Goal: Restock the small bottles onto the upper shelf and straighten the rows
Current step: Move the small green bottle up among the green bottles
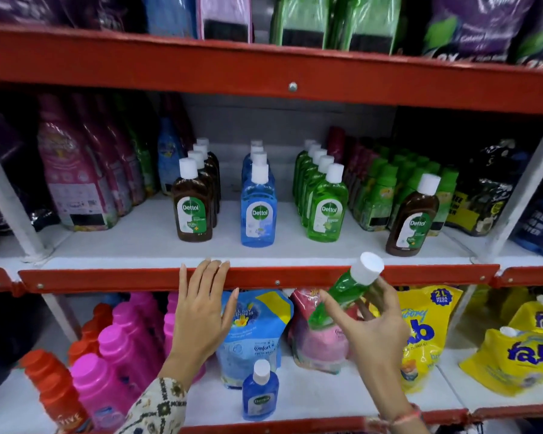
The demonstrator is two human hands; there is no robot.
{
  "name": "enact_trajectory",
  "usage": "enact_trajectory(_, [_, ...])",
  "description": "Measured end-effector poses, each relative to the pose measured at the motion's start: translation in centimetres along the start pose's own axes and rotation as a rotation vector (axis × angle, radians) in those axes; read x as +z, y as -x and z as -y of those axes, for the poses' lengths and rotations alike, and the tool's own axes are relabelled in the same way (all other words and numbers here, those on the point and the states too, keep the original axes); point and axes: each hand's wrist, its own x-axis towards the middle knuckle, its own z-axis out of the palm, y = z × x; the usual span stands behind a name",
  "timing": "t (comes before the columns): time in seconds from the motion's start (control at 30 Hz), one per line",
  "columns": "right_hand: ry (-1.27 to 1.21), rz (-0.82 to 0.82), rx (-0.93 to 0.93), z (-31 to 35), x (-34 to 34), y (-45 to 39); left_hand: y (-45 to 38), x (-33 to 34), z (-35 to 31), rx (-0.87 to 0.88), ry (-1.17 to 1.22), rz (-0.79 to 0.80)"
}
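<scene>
Upper shelf [138, 242], left to right: brown row [192, 205], blue row [258, 208], green row [326, 208], each running front to back, gaps between them. One stray brown bottle [413, 219] stands alone at the right front, just in front of the green packs [380, 189], well apart from its row.

My left hand [201, 311] is flat and open, fingers spread, fingertips on the red shelf lip [107, 278], holding nothing.

Lower shelf [311, 399]: a lone blue bottle [260, 391] upright at the front, in front of the blue refill pouch [254, 327].

My right hand [373, 324] holds a green bottle [342, 292] tilted, white cap up and to the right, just below the shelf lip. Looks like another bottle behind it in the same hand; can't tell for sure.
</scene>
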Motion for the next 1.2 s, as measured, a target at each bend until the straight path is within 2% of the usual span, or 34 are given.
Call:
enact_trajectory(0.1, [-0.066, 0.001, -0.055, 3.0, 0.3, -2.0, -0.1, 0.2, 0.0, 0.002, 0.016, -0.008])
enact_trajectory(0.27, [-0.028, -0.072, -0.179, 5.2, 2.0, -5.8, -0.1, 0.5, 0.3, 0.009, 0.025, -0.015])
enact_trajectory(0.6, [0.23, -0.071, -0.213, 2.3, 5.4, -12.0, -0.3, 0.6, 0.3, 0.012, 0.062, -0.053])
enact_trajectory(1.2, [0.301, 0.07, -0.23, -0.2, 5.4, -11.3, -0.1, 0.9, 0.3, -0.004, 0.01, -0.065])
